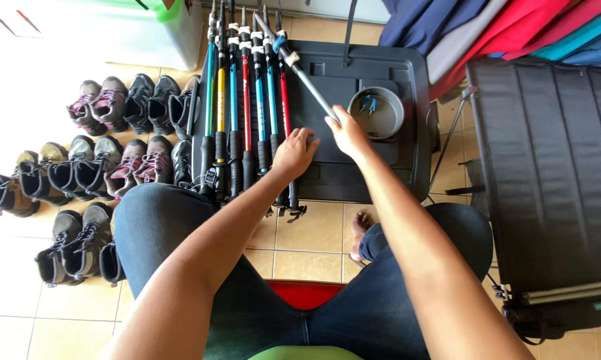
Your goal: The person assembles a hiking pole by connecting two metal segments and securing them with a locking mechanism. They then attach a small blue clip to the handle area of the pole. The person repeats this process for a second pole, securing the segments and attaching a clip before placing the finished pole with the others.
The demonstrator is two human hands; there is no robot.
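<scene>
Pole in hand: we hold one slim grey metal trekking pole shaft (312,87) in our right hand (346,131), fingers closed around its lower end; it slants up and left, its upper part lying across the tops of the laid-out poles.
Left hand: our left hand (294,150) rests over the black foam grips (264,160) of the row, fingers curled loosely and closed on nothing, as far as we can tell.
Laid out: a row of trekking poles with yellow, blue, red and teal shafts (247,93) lies side by side along the left part of the black plastic crate lid (367,67), grips towards us.
Left to place: by our judgement only the grey shaft is out of line; the row looks otherwise settled.
Small parts: a round grey metal bowl (380,113) sits on the lid just beyond our right hand, with small blue pieces inside.
Nearby: hiking boots in rows (107,167) stand on the tiled floor, left of the lid.
</scene>
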